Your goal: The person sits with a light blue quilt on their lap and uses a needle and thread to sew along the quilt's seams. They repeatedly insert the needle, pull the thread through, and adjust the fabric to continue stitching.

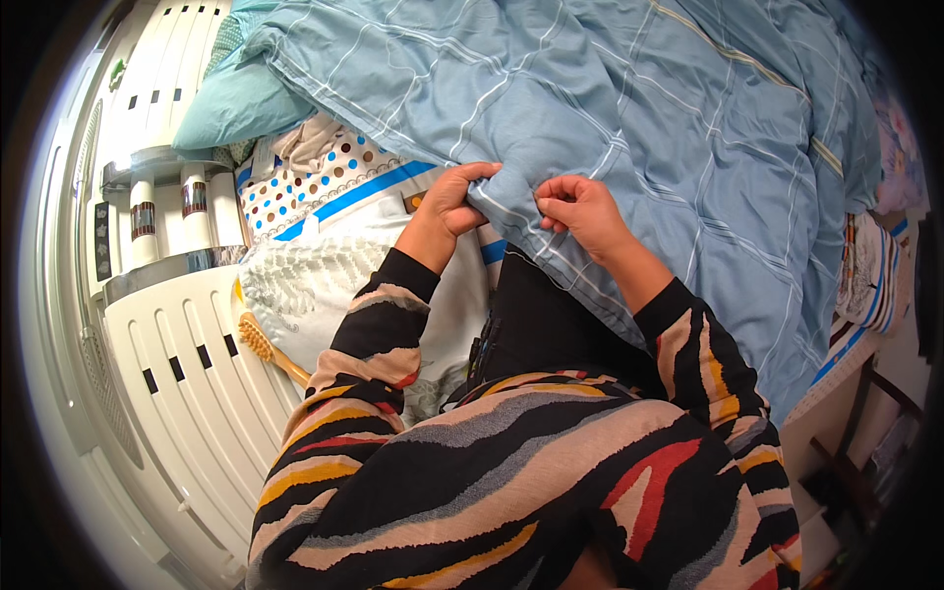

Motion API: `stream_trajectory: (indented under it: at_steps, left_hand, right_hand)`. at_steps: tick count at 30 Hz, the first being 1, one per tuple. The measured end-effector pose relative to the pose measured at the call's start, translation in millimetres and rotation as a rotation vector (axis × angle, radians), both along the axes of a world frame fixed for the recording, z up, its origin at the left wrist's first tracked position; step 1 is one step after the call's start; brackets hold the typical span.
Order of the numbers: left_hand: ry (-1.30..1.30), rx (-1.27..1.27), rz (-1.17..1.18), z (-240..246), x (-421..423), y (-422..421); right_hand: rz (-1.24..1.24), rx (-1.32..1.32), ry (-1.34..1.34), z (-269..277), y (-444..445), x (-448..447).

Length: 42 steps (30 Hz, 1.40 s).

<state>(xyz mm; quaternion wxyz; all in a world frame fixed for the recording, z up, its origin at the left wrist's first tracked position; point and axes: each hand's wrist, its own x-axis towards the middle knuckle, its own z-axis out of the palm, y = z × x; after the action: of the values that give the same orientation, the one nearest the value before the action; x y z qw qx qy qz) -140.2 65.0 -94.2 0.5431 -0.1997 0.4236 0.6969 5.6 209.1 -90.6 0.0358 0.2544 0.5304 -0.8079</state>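
A light blue quilt cover (pixel 664 162) with white check lines spreads over my lap and the bed. My left hand (pixel 451 206) grips its near edge, thumb below and fingers on top, with the fabric bunched between them. Just to the right, my right hand (pixel 579 214) hovers close over the same cloth. Its thumb and index fingertips are pinched together; anything between them is too small to make out. Below the hands, a thin pale thread (pixel 542 269) seems to curve across my dark trousers (pixel 575 317) and the cover's edge.
At left stands a white slatted headboard (pixel 199 369). A wooden brush with knobs (pixel 269 346) leans by a white patterned pillow (pixel 332 273). Behind it lie a dotted sheet (pixel 295 192) and a teal pillow (pixel 236 107). Folded striped fabric (pixel 874 273) sits at the right edge.
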Motion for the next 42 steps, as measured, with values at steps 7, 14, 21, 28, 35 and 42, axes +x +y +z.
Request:
stream_trajectory:
  at_steps: [7, 14, 21, 28, 35, 42]
  left_hand:
    - [-0.006, 0.010, -0.107, 5.3, 3.9, 2.8]
    - [0.039, -0.025, -0.122, 8.7, 10.1, 2.3]
    - [0.104, -0.029, -0.127, 5.2, 10.9, 0.3]
    - [0.191, -0.017, -0.117, 6.7, 12.0, 0.4]
    - [0.184, -0.002, -0.103, 16.4, 10.8, 4.3]
    - [0.179, -0.013, -0.051, 13.1, 7.8, -2.1]
  right_hand:
    - [-0.001, 0.097, 0.026, -6.9, -0.5, -12.1]
    - [-0.093, 0.104, -0.146, 7.2, -2.8, -23.5]
    - [0.105, 0.560, -0.010, 31.8, 7.4, -31.2]
    - [0.347, 1.124, 0.110, 37.0, 15.7, -69.3]
    - [0.358, 1.284, 0.097, 42.6, 8.6, -90.0]
    - [0.014, 0.878, 0.458, 72.4, 19.7, -112.0]
